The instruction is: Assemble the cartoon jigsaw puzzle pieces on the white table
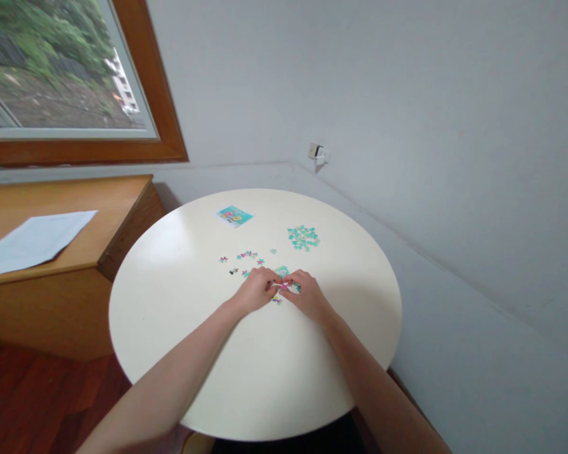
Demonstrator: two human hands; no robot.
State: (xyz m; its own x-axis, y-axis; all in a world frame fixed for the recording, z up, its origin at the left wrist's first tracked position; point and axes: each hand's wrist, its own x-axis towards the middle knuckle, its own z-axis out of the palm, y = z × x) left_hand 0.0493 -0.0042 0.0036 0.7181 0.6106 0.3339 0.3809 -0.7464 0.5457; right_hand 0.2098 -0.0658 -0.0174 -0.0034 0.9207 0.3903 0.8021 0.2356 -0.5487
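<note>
- Left hand: fingers almost closed, apparently pinching one side of a pink piece of jigsaw.
- Right hand: fingers drawn into a similar narrow pinch, apparently on the opposite side of the same pink piece; exact contact too small to tell.
- Pink piece: between the two hands, low over the middle of the white tabletop; resting on it or slightly lifted, impossible to tell.
- Just beyond the fingers, a teal patch, partly hidden; just nearer, a small multicoloured piece.
- Judging by this two-handed pinch, best to steady one side lightly with the left hand and turn the other with the right, lining up edges before pressing.
- Press straight down, flat to the tabletop; on meeting resistance, back off and rotate rather than force.
- Release by lifting straight up, to avoid dragging the teal patch.
- Mind the scattered pieces just beyond the left hand: no sweeping through.
- Check colours against the picture card, farther off to the left; leave the heap of teal pieces, beyond the right hand, undisturbed.
</note>
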